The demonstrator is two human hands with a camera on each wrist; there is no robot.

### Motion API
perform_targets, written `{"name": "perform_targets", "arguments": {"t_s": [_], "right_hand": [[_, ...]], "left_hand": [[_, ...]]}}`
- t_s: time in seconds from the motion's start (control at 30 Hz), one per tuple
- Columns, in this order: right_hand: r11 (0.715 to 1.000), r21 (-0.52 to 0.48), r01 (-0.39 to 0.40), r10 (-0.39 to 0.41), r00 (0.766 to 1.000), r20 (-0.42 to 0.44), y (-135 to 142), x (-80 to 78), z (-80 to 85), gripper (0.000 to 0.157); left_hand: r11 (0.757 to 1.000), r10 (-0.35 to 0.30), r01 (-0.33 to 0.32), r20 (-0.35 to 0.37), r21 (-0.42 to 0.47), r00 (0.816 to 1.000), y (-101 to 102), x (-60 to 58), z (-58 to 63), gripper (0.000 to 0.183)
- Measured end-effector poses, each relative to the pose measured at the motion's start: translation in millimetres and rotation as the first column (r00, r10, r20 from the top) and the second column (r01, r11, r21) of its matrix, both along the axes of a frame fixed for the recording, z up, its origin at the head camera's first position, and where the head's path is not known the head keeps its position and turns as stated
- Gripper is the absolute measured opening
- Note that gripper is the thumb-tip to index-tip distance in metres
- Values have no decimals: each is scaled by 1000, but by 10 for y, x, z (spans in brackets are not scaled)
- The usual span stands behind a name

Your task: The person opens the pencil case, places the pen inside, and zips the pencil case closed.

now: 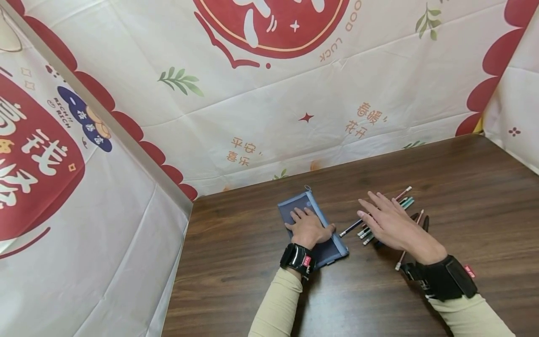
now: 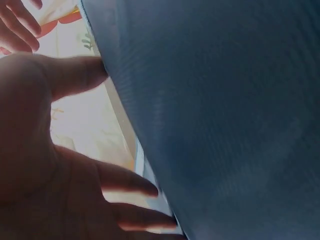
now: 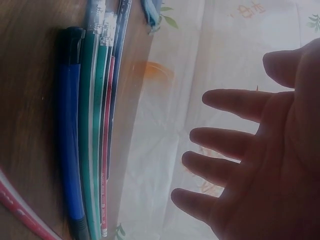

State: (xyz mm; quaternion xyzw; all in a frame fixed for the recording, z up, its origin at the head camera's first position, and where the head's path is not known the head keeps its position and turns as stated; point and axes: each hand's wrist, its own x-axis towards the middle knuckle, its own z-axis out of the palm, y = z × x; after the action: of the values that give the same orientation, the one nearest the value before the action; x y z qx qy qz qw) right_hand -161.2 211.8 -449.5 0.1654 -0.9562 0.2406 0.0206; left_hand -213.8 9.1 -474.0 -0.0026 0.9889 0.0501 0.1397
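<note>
A blue zippered pencil pouch lies flat on the table, a small loop at its far end. My left hand rests on it with fingers spread; in the left wrist view the thumb and fingertips touch the blue fabric. My right hand hovers over a loose bunch of pencils and pens, fingers extended and holding nothing. In the right wrist view a blue pen, green pencils and a red pencil lie side by side. The right hand partly hides the bunch in the head view.
One dark pencil points toward the pouch, and a pinkish pencil lies apart on the right. The brown wooden table meets a printed cloth backdrop behind and a cloth-covered panel at left.
</note>
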Motion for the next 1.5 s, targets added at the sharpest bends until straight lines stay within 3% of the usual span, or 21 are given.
{"name": "perform_targets", "arguments": {"t_s": [0.2,0.37,0.77,1.17,1.5], "right_hand": [[1000,0,-7,7,1000,-3,-10,-17,-3,60],[1000,-1,-13,13,1000,-1,-20,-25,2,60],[1000,-4,-18,18,1000,5,-23,-22,-23,60],[999,-18,-31,32,999,7,-30,-14,-24,59],[999,-24,-35,35,999,3,-44,-3,-39,59]], "left_hand": [[997,-82,82,22,16,996,-33,3,-13,99],[994,-108,108,12,6,994,-38,38,5,103],[999,-27,27,11,-26,1000,51,215,76,105],[992,-102,94,97,84,990,-69,160,71,98],[973,-123,121,0,197,992,-159,149,17,82]]}}
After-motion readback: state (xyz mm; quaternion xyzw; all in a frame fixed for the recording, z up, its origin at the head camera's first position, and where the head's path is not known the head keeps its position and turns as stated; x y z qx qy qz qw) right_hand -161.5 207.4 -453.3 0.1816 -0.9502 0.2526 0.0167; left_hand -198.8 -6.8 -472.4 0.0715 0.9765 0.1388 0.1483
